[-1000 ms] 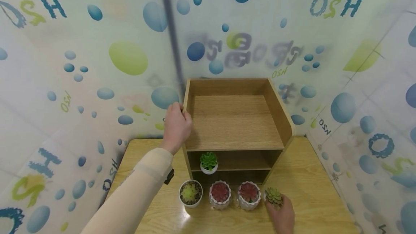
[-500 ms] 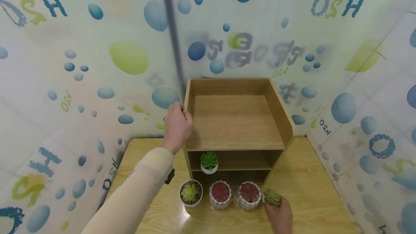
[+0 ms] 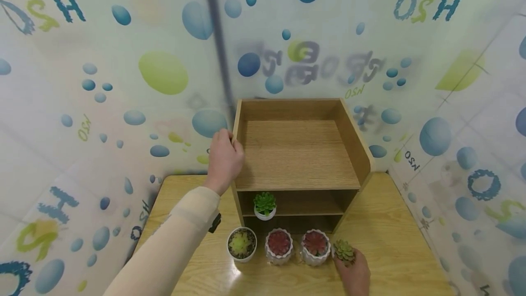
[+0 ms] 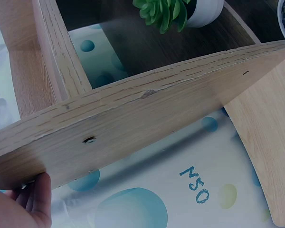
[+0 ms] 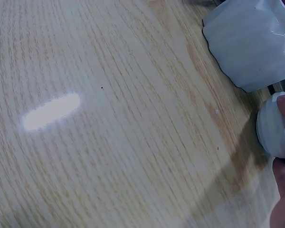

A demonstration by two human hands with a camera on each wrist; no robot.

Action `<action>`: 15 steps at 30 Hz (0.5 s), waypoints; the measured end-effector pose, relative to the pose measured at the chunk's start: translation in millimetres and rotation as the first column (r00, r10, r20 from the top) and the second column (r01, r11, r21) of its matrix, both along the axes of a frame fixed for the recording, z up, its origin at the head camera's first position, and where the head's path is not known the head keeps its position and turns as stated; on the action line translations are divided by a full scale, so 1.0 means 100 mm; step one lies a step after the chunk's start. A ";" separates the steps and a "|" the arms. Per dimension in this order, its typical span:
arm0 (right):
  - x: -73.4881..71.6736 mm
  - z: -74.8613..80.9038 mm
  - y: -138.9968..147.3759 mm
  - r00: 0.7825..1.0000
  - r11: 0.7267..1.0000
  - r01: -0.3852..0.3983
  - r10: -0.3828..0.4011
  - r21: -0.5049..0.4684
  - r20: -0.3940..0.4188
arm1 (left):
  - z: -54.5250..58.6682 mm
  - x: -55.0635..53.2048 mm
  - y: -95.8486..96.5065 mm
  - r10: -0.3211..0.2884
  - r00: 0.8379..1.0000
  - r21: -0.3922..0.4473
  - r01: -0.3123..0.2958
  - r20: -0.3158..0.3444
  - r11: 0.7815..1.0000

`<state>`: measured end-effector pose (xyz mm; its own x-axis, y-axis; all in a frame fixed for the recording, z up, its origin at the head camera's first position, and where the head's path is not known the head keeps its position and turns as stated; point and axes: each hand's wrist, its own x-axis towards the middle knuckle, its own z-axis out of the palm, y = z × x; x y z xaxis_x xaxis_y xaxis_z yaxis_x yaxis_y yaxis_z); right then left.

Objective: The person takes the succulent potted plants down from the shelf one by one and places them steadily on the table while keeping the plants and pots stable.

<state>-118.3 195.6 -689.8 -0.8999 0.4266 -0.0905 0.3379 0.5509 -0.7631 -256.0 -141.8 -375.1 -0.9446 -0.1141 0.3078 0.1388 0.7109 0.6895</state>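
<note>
My left hand [image 3: 223, 161] grips the left side panel of a wooden shelf unit [image 3: 300, 154]; the left wrist view shows curled fingers [image 4: 42, 194] against the panel's outer face. At the lower right, my right hand [image 3: 355, 271] holds a small potted succulent [image 3: 344, 251] with pale green leaves. The right wrist view catches its white pot [image 5: 275, 126] between thumb and finger, right at the tabletop. Just left of it stands a red succulent in a scalloped white pot [image 3: 315, 243]. A bright green succulent [image 3: 265, 204] sits on the middle shelf, left side.
Another red succulent [image 3: 278, 243] and a yellow-green cactus-like plant in a round white pot [image 3: 241, 244] line up before the shelf unit on the wooden table [image 3: 404, 241]. Patterned walls [image 3: 164, 72] enclose the table behind and at both sides.
My right hand has shifted slightly left with the pale green succulent, closer to the red one. The left hand stays in place on the shelf panel.
</note>
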 end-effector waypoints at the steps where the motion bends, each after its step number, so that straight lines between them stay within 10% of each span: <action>1: 0.00 -0.01 0.00 1.000 1.000 -0.005 0.005 0.003 -0.002 | 0.00 0.00 0.00 0.000 1.000 0.002 0.000 0.001 1.000; 15: -0.03 0.01 0.03 0.996 0.998 -0.054 0.054 -0.012 0.069 | 0.00 0.01 0.01 0.007 1.000 -0.007 -0.007 -0.021 1.000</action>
